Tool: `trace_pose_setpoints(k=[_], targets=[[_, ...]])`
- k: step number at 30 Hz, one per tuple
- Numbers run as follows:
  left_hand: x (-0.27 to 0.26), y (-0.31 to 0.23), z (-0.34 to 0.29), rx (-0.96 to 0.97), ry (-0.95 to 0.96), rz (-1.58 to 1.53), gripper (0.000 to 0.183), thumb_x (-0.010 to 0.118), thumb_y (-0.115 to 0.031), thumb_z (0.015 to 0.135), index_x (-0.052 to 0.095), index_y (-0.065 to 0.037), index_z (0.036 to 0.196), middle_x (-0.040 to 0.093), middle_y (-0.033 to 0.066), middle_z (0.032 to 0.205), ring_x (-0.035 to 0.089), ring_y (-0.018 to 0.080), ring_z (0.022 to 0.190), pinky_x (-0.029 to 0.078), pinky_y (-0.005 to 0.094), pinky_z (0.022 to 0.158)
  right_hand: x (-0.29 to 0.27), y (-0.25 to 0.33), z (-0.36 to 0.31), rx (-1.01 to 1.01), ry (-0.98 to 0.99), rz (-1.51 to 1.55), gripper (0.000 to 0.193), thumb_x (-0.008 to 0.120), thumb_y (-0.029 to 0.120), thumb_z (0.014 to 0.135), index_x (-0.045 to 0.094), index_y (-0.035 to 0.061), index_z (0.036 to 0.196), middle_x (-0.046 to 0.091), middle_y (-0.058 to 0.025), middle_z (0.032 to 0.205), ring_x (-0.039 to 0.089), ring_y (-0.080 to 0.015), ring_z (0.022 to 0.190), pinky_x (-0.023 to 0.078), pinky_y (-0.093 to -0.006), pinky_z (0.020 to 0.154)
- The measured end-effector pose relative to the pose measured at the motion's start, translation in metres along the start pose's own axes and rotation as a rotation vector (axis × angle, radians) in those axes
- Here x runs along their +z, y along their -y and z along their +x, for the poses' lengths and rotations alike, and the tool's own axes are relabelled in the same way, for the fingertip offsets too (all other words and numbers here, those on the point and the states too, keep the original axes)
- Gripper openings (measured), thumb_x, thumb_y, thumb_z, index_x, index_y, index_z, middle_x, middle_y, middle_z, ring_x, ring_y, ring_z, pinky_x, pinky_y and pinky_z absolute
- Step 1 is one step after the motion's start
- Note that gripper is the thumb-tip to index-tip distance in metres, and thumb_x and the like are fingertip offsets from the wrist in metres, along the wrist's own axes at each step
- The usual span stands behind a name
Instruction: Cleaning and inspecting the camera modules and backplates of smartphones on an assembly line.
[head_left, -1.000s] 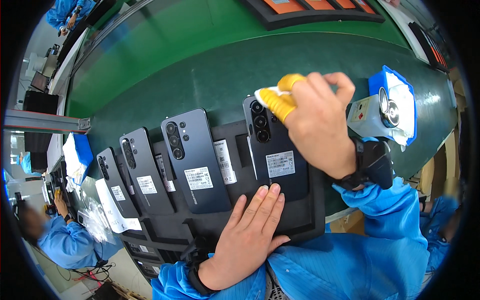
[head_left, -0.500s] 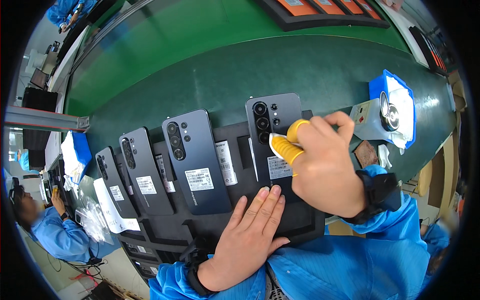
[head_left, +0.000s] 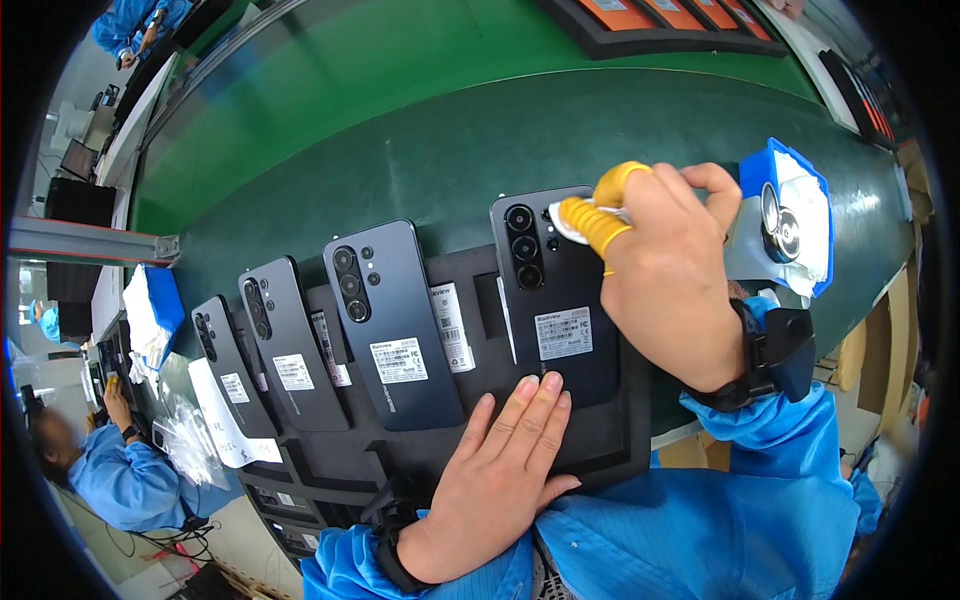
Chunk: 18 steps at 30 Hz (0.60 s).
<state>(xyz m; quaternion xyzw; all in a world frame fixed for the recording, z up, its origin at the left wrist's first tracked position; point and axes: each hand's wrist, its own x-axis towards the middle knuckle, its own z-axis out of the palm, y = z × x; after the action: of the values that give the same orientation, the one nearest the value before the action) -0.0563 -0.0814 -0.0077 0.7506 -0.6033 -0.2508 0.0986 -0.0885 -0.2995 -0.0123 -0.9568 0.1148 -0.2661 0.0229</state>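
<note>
A dark smartphone (head_left: 566, 375) lies back up at the right end of a black foam tray (head_left: 410, 462). My left hand (head_left: 495, 490) rests flat on its lower end, fingers stretched out. Yellow ribbed finger cots cover the thumb and forefinger of my right hand (head_left: 672, 270), which pinches a white wipe (head_left: 566, 226) against the phone's back beside the small camera rings. Three more dark smartphones, a large one (head_left: 412, 300), a middle one (head_left: 300, 330) and a far-left one (head_left: 228, 352), lie back up in the tray to the left, each with a white label.
At the right stand a blue bin (head_left: 822, 255) of white wipes and a whitish bottle with a round metal top (head_left: 785, 238). White paper (head_left: 228, 425) and clear plastic bags (head_left: 190, 450) lie left of the tray. A co-worker in blue (head_left: 130, 475) sits beyond. Orange pieces (head_left: 665, 12) fill a far tray.
My right hand has moved up and to the right with the wipe, from beside the large camera rings to beside the small ones, uncovering the phone's label. My left hand stays put.
</note>
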Motion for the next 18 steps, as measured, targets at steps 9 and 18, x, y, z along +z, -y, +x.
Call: trace_pose_setpoints(k=[9,18], targets=[[0.002,0.002,0.002,0.003,0.015,-0.007,0.078,0.065,-0.047,0.083,0.042,-0.003,0.142,0.037,0.0160,0.150,0.031,0.0300,0.142,0.026,0.0454,0.114,0.019,0.010,-0.004,-0.125,0.009,0.214,0.018,0.072,0.005,0.065,0.074,0.0017,0.083,0.063,-0.0038,0.092,0.055,-0.0205,0.085,0.030,-0.0468,0.090],[0.003,0.003,0.001,0.000,0.007,0.002,0.077,0.064,-0.048,0.084,0.042,-0.003,0.142,0.037,0.0157,0.150,0.032,0.0295,0.142,0.025,0.0443,0.114,0.010,0.015,-0.021,-0.083,0.071,0.243,0.025,0.070,0.001,0.065,0.075,0.0049,0.088,0.061,-0.0046,0.089,0.055,-0.0203,0.081,0.031,-0.0462,0.088]])
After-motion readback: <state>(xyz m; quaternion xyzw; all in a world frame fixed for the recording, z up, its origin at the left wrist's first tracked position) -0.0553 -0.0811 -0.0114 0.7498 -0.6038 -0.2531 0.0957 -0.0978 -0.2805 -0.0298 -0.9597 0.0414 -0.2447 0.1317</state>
